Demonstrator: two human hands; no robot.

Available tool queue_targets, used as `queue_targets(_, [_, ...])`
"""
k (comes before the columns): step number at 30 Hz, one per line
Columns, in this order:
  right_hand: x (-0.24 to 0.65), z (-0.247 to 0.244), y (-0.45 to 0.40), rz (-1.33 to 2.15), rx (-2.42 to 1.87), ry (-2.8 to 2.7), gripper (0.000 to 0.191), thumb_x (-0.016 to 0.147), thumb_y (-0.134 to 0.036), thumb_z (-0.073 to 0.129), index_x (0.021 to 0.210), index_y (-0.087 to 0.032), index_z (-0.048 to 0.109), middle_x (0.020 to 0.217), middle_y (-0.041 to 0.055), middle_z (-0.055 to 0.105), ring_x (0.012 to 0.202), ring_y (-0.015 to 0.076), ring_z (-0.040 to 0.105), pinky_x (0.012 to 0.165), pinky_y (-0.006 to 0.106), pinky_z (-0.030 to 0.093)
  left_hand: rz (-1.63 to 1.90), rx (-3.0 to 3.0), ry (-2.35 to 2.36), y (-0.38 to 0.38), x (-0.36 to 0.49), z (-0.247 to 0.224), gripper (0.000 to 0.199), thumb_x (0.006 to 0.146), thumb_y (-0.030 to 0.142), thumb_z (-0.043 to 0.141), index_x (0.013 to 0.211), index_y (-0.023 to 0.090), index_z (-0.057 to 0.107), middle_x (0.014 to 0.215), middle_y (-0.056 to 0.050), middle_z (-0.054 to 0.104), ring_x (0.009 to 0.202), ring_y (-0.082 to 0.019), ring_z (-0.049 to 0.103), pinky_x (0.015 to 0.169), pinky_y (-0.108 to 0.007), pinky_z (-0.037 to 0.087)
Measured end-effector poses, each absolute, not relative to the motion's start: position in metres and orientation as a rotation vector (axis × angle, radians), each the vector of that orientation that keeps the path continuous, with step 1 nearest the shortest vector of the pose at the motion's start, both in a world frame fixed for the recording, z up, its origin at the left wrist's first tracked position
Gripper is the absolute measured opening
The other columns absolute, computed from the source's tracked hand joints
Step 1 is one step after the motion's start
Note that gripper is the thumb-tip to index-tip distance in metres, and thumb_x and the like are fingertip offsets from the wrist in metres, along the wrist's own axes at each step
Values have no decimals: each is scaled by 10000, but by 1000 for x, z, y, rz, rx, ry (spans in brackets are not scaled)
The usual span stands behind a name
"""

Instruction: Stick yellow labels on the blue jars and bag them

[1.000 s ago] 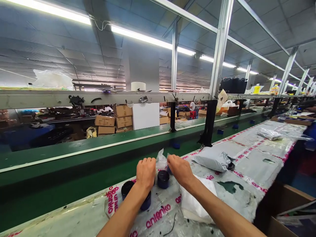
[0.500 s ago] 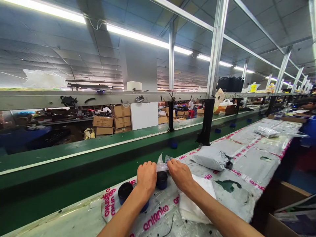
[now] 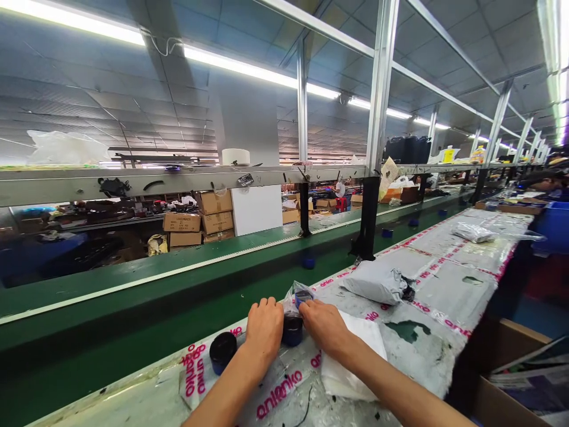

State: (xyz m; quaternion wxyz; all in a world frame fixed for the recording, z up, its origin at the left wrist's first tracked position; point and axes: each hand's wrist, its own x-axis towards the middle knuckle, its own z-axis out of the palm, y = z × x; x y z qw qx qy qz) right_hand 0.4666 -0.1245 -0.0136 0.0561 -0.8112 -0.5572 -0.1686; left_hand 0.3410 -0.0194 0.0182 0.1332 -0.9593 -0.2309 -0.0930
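Observation:
My left hand (image 3: 265, 325), fingers curled, grips the left side of a clear plastic bag (image 3: 290, 302). My right hand (image 3: 320, 323) is closed at the bag's right side, by a small blue round container (image 3: 304, 295) that shows at the bag. Between my hands, a dark-lidded blue jar (image 3: 292, 332) stands on the table just below the bag. A second dark-lidded jar (image 3: 223, 352) stands left of my left hand. Under my right forearm lies a stack of thin white bags (image 3: 351, 379).
The plastic-covered table (image 3: 284, 409) borders a green conveyor (image 3: 146, 314) carrying blue pieces. A filled white bag (image 3: 376, 282) lies beyond my right hand. Metal posts (image 3: 382, 89) rise beside the belt. A co-worker (image 3: 549, 181) is at far right.
The blue round container has come into view at the bag, beside my right hand. The bag has opened out between my hands. The camera view has shifted slightly.

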Motion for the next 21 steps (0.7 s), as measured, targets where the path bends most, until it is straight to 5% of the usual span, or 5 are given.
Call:
queue_targets(8, [466,-14,-145,-477,-2441,-1611,182,922,-92,567,919,-206,708,910,42,765,864,209,716,688,272,473,-371,-2845,-527,-20,332,12,196,948,129,535,990,139,726,1059,-111,723,1044,-274,655,905,-417,507])
queue_targets(21, [464,-43,-171,-720,-2195,-1719,194,897,-21,582,862,-199,647,888,15,707,811,177,659,690,273,433,-478,-2795,-229,-22,313,-3,140,943,164,595,913,202,726,993,-33,721,998,-228,646,1029,-448,438])
